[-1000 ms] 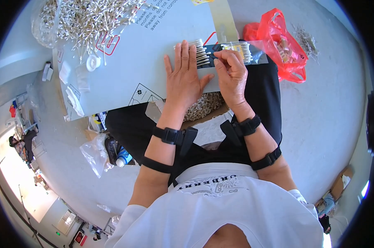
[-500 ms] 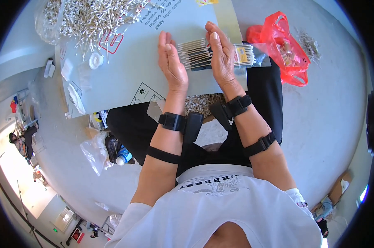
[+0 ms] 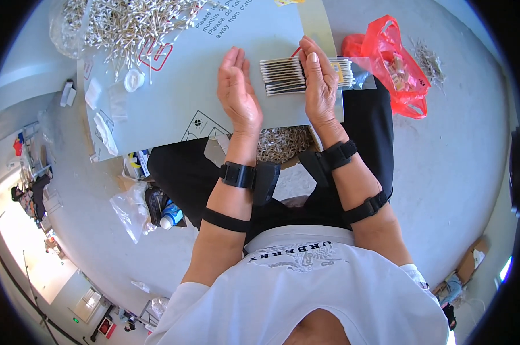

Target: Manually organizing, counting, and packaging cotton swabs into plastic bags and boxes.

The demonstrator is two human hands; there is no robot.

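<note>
Swabs [image 3: 283,76] lay in a neat row on the grey board [image 3: 179,98] across the person's lap, between both hands. Left hand [image 3: 239,95] stood on edge just left of the row, flat and loose, gripping nothing. Right hand [image 3: 320,86] lay flat over the row's right end, fingers straight, pressing not clenching. To square the row well: keep palms parallel, push evenly inward. Loose swab heap [image 3: 128,23] sat upper left, red bag [image 3: 395,63] to the right.
</note>
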